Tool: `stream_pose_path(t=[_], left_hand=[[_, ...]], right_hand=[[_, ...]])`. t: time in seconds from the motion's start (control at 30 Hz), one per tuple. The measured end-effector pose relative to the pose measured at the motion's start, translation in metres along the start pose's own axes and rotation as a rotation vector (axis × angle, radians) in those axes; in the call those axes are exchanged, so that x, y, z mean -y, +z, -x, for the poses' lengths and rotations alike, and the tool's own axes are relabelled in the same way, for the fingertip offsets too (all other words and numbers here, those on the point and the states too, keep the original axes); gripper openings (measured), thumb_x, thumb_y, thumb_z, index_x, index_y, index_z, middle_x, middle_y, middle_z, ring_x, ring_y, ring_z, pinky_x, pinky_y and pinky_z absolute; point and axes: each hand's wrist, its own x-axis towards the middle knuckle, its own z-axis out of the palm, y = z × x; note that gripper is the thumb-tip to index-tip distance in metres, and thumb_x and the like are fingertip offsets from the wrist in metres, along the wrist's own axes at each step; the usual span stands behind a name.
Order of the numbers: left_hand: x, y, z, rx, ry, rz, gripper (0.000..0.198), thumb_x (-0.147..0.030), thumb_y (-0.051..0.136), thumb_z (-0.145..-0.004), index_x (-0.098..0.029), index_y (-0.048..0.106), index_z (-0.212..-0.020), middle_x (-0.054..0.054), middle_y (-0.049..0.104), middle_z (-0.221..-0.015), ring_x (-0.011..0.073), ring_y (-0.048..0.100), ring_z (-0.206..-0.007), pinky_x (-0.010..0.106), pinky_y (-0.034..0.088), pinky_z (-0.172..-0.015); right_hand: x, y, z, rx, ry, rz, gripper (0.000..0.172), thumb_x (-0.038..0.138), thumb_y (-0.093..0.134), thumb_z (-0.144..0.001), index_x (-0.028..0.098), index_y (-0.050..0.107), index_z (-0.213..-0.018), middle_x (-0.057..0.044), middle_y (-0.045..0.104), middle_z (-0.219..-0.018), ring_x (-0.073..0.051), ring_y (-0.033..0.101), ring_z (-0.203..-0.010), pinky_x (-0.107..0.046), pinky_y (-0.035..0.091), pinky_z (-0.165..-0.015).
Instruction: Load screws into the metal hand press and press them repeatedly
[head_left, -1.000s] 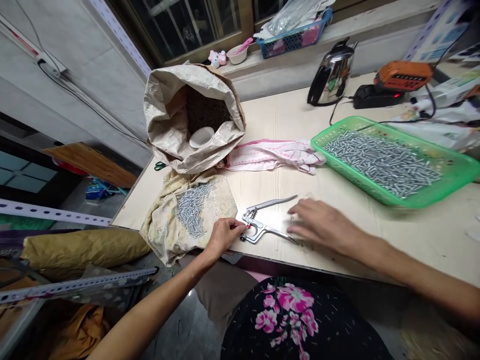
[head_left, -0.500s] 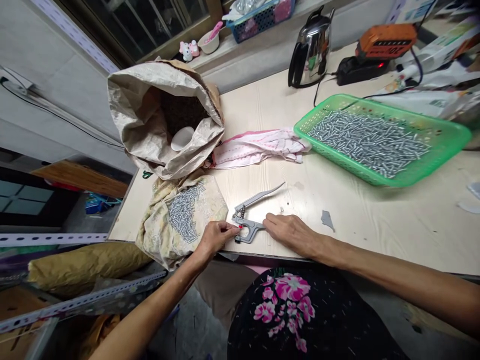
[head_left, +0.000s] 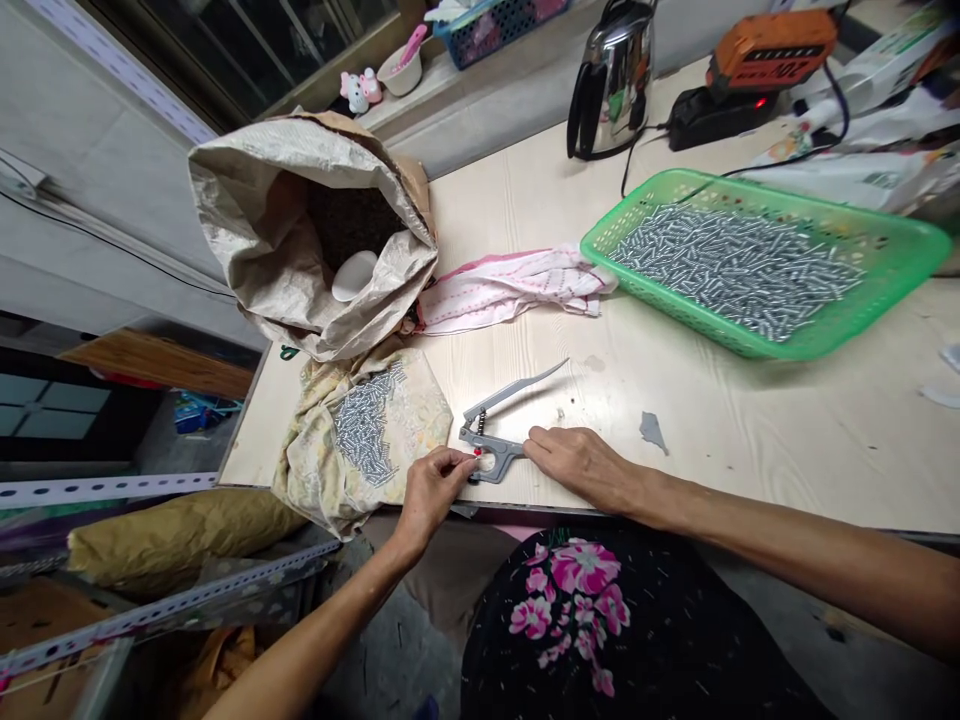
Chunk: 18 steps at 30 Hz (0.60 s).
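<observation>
Head view shows grey metal pliers [head_left: 504, 447] spread wide.

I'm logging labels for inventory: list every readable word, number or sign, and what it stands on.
"20" on the orange pack; the character beside it is unclear.
Smaller marks on the orange pack: too small to read.
Print on the white packaging: too blurred to read.
I can read nothing else.

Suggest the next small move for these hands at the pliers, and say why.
Probably the right hand should reach up and squeeze the upper handle of the pliers: it is on the lower handle alone, the upper one stands apart, and the left hand pinches close beside the red tip.
</observation>
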Motion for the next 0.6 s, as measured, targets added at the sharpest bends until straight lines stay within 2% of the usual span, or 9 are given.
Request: stream_pose_path(t=[0.23,0.33,0.4,0.43,0.5,0.6], left_hand=[[0.005,-0.004,-0.012,0.172,-0.234,0.080,0.043,-0.054,0.072,-0.059,-0.012,0.070,-0.067,-0.002,0.054,-0.049,0.0081,0.041,-0.045,0.021,0.030,-0.046],[0.005,-0.004,-0.013,0.188,-0.266,0.094,0.043,-0.054,0.074,-0.056,-0.011,0.070,-0.065,-0.002,0.052,-0.048,0.0078,0.041,-0.045,0.021,0.032,-0.047],[0.005,-0.003,-0.011,0.191,-0.265,0.094,0.044,-0.054,0.074,-0.056,-0.011,0.069,-0.065,-0.002,0.053,-0.048,0.0082,0.042,-0.046,0.022,0.033,-0.048],[0.005,-0.003,-0.010,0.194,-0.266,0.098,0.044,-0.054,0.074,-0.055,-0.011,0.069,-0.064,-0.002,0.053,-0.049,0.0085,0.043,-0.046,0.022,0.034,-0.049],[0.004,-0.003,-0.009,0.197,-0.275,0.108,0.046,-0.055,0.076,-0.053,-0.011,0.069,-0.065,-0.001,0.055,-0.049,0.0091,0.044,-0.047,0.023,0.035,-0.049],[0.002,-0.004,-0.007,0.194,-0.285,0.106,0.047,-0.055,0.077,-0.051,-0.011,0.070,-0.065,-0.001,0.056,-0.050,0.0094,0.046,-0.047,0.023,0.036,-0.050]], right_hand=[[0.000,-0.003,-0.005,0.037,0.035,-0.049,0.022,0.002,0.035,-0.089,0.016,0.051,-0.087,-0.004,0.055,-0.084,-0.012,0.039,-0.059,-0.028,0.023,-0.051],[0.000,-0.007,-0.007,0.078,0.083,-0.073,0.015,0.010,0.040,-0.093,0.016,0.052,-0.088,-0.004,0.057,-0.086,-0.013,0.044,-0.063,-0.027,0.028,-0.053],[-0.003,-0.014,-0.007,0.101,0.101,-0.094,0.011,0.021,0.046,-0.095,0.016,0.054,-0.090,-0.006,0.059,-0.091,-0.015,0.050,-0.071,-0.028,0.036,-0.059],[-0.005,-0.018,-0.007,0.097,0.100,-0.095,0.014,0.030,0.050,-0.094,0.016,0.055,-0.093,-0.008,0.060,-0.097,-0.018,0.053,-0.079,-0.030,0.040,-0.064],[-0.015,-0.028,-0.008,0.057,0.115,-0.058,0.039,0.047,0.060,-0.087,0.015,0.056,-0.108,-0.016,0.056,-0.119,-0.027,0.053,-0.103,-0.039,0.044,-0.082],[-0.033,-0.038,-0.011,0.041,0.166,0.043,0.089,0.065,0.070,-0.070,0.012,0.043,-0.136,-0.025,0.035,-0.145,-0.042,0.030,-0.133,-0.058,0.029,-0.103]])
